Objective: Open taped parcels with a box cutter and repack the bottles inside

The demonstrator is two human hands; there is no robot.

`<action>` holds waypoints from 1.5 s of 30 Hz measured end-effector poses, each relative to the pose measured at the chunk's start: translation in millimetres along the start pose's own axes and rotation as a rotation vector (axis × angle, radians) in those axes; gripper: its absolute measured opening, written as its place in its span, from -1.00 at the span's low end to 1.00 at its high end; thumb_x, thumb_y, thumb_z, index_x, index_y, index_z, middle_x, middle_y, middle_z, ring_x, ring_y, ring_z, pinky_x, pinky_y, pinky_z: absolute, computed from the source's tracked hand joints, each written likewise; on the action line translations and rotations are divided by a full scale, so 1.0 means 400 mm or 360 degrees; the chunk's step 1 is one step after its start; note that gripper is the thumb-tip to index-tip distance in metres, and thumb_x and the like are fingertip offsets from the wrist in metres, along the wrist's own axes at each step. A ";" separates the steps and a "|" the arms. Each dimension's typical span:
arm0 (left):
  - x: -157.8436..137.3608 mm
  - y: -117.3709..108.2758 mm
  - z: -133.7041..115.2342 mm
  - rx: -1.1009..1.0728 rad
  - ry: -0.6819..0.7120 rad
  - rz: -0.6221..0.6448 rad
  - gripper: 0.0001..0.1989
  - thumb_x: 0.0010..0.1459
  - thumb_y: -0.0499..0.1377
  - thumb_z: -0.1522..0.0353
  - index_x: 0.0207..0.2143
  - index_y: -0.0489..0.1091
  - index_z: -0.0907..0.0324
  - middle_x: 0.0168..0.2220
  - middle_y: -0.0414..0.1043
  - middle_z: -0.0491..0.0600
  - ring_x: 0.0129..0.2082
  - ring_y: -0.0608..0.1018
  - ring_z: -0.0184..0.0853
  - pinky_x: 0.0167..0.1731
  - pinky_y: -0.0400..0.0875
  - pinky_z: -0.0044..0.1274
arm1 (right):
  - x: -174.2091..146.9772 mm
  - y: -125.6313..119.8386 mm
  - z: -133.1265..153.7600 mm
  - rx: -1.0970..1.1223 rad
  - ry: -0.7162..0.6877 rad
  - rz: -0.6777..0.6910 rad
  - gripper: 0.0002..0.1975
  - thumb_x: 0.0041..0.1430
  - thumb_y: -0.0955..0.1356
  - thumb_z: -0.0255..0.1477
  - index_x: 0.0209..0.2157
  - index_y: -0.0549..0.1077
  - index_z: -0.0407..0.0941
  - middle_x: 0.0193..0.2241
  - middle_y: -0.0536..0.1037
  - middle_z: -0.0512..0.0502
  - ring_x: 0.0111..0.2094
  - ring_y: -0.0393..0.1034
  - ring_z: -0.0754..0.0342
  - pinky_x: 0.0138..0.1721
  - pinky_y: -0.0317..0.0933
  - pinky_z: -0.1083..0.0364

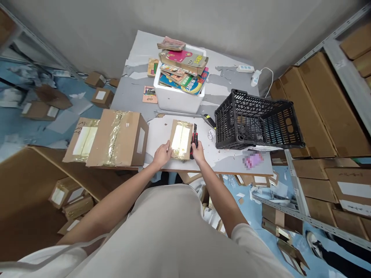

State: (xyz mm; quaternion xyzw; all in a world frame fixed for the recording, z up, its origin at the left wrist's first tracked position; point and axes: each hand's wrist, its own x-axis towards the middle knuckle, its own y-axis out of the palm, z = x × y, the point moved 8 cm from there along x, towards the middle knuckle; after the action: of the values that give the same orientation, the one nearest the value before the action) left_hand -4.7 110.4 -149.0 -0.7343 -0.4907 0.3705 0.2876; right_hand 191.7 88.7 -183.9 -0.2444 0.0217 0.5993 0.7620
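A small taped cardboard box (pixel 181 139) with a white label under shiny tape lies on the table in front of me. My left hand (pixel 162 155) grips its left edge near the lower corner. In my right hand (pixel 198 151) is a red and black box cutter (pixel 194 139), pointing away from me along the box's right side. Whether its blade touches the box I cannot tell. Beyond it, a yellow and black knife (pixel 209 121) lies on the table by the crate.
A white foam box (pixel 179 101) piled with books (pixel 185 73) stands at the back. To the right is a black plastic crate (pixel 262 121); to the left, a large taped carton (pixel 116 139). A power strip (pixel 245 69) lies at the table's rear. Cartons fill the right shelves (pixel 336 108).
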 end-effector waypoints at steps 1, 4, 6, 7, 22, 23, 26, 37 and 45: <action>-0.010 0.003 0.010 -0.0062 0.0029 -0.0016 -0.40 0.22 -0.07 0.21 0.26 0.12 0.26 -0.16 0.44 0.16 -0.19 0.51 -0.14 -0.11 0.39 -0.33 | 0.010 -0.010 0.001 -0.0037 0.0011 -0.0027 -0.66 0.22 0.16 -0.25 -0.04 0.23 -0.11 -0.07 0.48 -0.17 -0.08 0.39 0.07 -0.07 0.27 0.05; -0.026 0.013 0.034 -0.0194 0.0023 -0.0049 -0.39 0.19 -0.02 0.19 0.25 0.14 0.26 -0.15 0.43 0.13 -0.24 0.53 -0.22 -0.13 0.42 -0.39 | 0.007 -0.027 0.000 0.0016 0.0026 -0.0070 -0.68 0.20 0.19 -0.28 -0.05 0.25 -0.10 -0.08 0.49 -0.14 -0.09 0.40 0.08 -0.06 0.26 0.07; -0.018 0.011 0.036 -0.0214 0.0003 -0.0052 -0.36 0.16 0.01 0.20 0.26 0.12 0.28 -0.08 0.41 0.15 -0.20 0.54 -0.21 -0.10 0.42 -0.38 | -0.024 -0.038 -0.010 0.0149 0.0049 -0.0094 -0.69 0.20 0.19 -0.26 -0.05 0.22 -0.08 -0.08 0.48 -0.13 -0.20 0.45 0.11 -0.18 0.32 0.09; -0.005 0.004 0.032 -0.0199 0.0004 -0.0061 -0.33 0.14 0.03 0.22 0.26 0.10 0.30 -0.03 0.38 0.18 -0.14 0.52 -0.18 -0.07 0.41 -0.37 | -0.049 -0.045 -0.020 0.0216 0.0079 -0.0113 -0.69 0.20 0.19 -0.25 -0.06 0.21 -0.08 -0.09 0.49 -0.12 -0.29 0.47 0.12 -0.26 0.33 0.10; 0.353 -0.082 -0.095 0.0403 0.0479 0.0175 -0.37 -0.07 0.17 0.13 0.05 0.37 0.26 0.03 0.42 0.15 0.02 0.45 -0.05 0.04 0.31 -0.37 | -0.292 0.078 -0.086 0.1470 0.0522 0.0079 -0.52 0.05 0.38 -0.10 -0.04 0.18 0.07 -0.03 0.48 -0.07 0.09 0.36 -0.03 -0.13 0.41 -0.07; 0.348 -0.087 -0.091 0.0404 0.0460 0.0164 -0.39 -0.07 0.17 0.13 0.03 0.39 0.24 0.01 0.43 0.14 0.00 0.46 -0.05 0.01 0.33 -0.37 | -0.283 0.076 -0.084 0.1471 0.0511 0.0083 -0.52 0.05 0.38 -0.11 -0.05 0.18 0.07 -0.05 0.48 -0.06 0.09 0.37 -0.03 -0.10 0.40 -0.08; 0.308 -0.107 -0.066 0.0403 0.0348 0.0103 -0.44 -0.05 0.16 0.11 -0.02 0.42 0.20 -0.06 0.47 0.12 -0.05 0.48 -0.07 -0.06 0.36 -0.36 | -0.246 0.039 -0.086 0.1360 0.0456 0.0068 -0.54 0.04 0.38 -0.11 -0.09 0.19 0.05 -0.11 0.49 -0.04 0.04 0.40 0.00 -0.08 0.39 -0.09; -0.044 -0.085 0.126 -0.0118 -0.0272 -0.0322 -0.43 0.10 0.04 0.03 -0.02 0.42 0.24 -0.10 0.51 0.11 -0.23 0.57 -0.18 -0.14 0.40 -0.41 | 0.076 -0.114 0.024 0.0740 -0.0002 0.0231 -0.61 0.02 0.34 -0.10 -0.23 0.20 -0.04 -0.35 0.46 0.02 -0.41 0.38 0.17 -0.33 0.34 0.12; 0.069 -0.091 -0.020 0.0400 0.0402 -0.0094 0.08 -0.15 0.22 0.02 0.32 -0.13 0.31 0.36 -0.21 0.28 0.34 -0.09 0.11 0.24 -0.11 -0.14 | -0.007 -0.203 -0.039 0.0125 0.0139 0.0300 -0.42 0.08 0.31 -0.16 0.11 0.19 -0.06 -0.36 0.48 0.01 -0.62 0.33 0.21 -0.60 0.28 0.17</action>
State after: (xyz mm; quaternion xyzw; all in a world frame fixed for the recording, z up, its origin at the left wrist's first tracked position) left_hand -10.0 148.6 -123.1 -0.7186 -0.4219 0.3251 0.4472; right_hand 269.8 66.6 -168.7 -0.2372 0.1012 0.6558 0.7095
